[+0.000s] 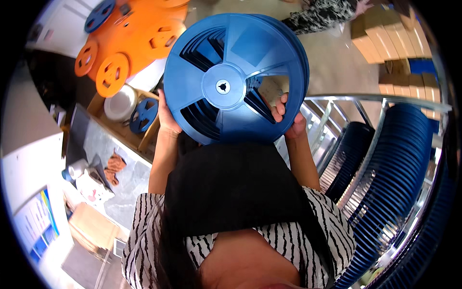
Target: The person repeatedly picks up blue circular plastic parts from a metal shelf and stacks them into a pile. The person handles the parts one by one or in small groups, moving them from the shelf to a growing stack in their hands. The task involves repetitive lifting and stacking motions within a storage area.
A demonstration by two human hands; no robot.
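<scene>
Both my hands hold a stack of large blue plastic reels (236, 38) up in front of me, the top reel's flat side facing the camera. The top reel has a round hub with a small centre hole, and more reels show through its cut-outs. My left hand (168, 115) grips the stack's lower left rim, its fingers mostly hidden behind it. On the lower right, my right hand (290, 118) hooks its fingers through a cut-out and around the rim. How many reels the stack has, I cannot tell.
To the right, a metal rack (332, 103) holds long rows of blue reels (399, 159). Orange reels (113, 74) lie on an orange surface at upper left, above a wooden box (130, 132). Cardboard boxes (394, 41) are stacked at upper right; another person's patterned sleeve (327, 14) shows nearby.
</scene>
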